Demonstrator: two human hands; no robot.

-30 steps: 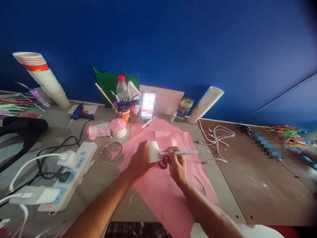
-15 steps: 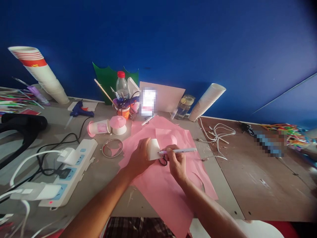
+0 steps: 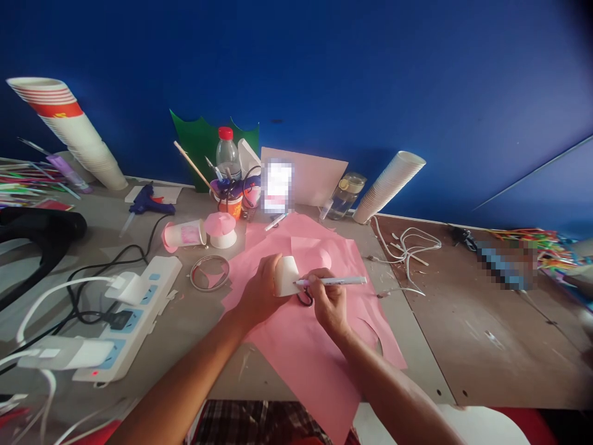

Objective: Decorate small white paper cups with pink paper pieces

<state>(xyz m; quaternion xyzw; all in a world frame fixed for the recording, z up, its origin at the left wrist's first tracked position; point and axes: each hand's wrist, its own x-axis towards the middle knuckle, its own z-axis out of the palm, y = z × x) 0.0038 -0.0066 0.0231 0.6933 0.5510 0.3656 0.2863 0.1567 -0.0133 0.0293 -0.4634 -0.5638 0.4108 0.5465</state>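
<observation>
My left hand (image 3: 260, 285) is wrapped round a white paper cup (image 3: 287, 276), held tilted over a sheet of pink paper (image 3: 301, 346). Between the pinched fingers of my right hand (image 3: 330, 304) is a white marker pen (image 3: 340, 281), its tip at the cup's right side. Whether the tip touches the cup is too fine to tell. A dark looped handle, perhaps of scissors (image 3: 306, 298), shows on the paper between my hands. Left of the paper stand a short cup with a pink top (image 3: 221, 230) and a cup lying on its side (image 3: 184, 235).
A roll of tape (image 3: 209, 273), a power strip (image 3: 134, 321) with plugs and cables, and a blue glue gun (image 3: 149, 199) are on the left. Stacks of paper cups (image 3: 389, 185) lean at both sides. Behind are a bottle (image 3: 227, 151), a lit phone (image 3: 277, 185) and a jar (image 3: 346, 196).
The marker's tip has shifted very slightly along the cup's side. The whole view has moved a little; both hands keep their holds.
</observation>
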